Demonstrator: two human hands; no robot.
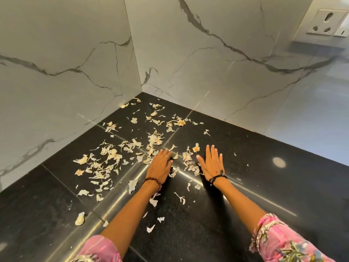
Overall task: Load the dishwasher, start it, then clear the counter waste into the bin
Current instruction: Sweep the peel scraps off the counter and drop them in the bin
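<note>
Pale, papery garlic peels (105,163) lie scattered over the black polished counter (264,186), thickest to the left and toward the corner. My left hand (159,165) lies flat on the counter with straight fingers, touching peels at its fingertips. My right hand (212,163) lies flat a little to the right, fingers straight and spread. A small heap of peels (187,161) sits between the two hands. Neither hand holds anything. Loose bits (154,202) lie near my left forearm.
White marble-look walls (207,63) meet in a corner at the back of the counter. A wall socket (329,21) sits at the upper right. The right part of the counter carries only a few specks. No bin or dishwasher is in view.
</note>
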